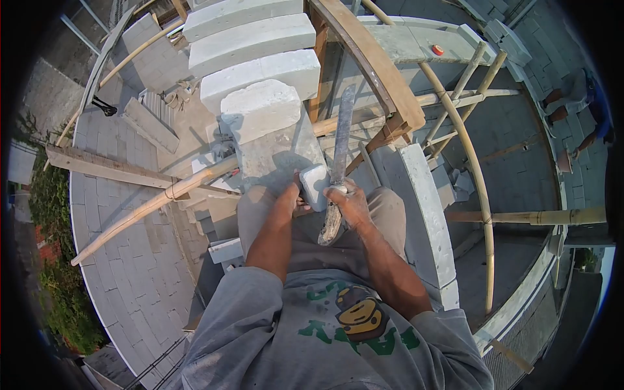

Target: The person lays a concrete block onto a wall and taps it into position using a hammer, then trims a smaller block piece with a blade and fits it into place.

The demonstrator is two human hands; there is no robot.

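The person in my head camera's view wears a loose grey short-sleeved T-shirt (279, 325) printed with green lettering (318, 335) and a brown-and-yellow cartoon face (361, 312), above plain grey-beige trousers (387, 218), with both hands (291, 198) bare.

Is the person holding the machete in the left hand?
No: the right hand holds the machete, while the left hand holds a small pale block.

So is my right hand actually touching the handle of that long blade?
Touching. The head view shows the right hand wrapped around the handle, with the handle's end sticking out below.
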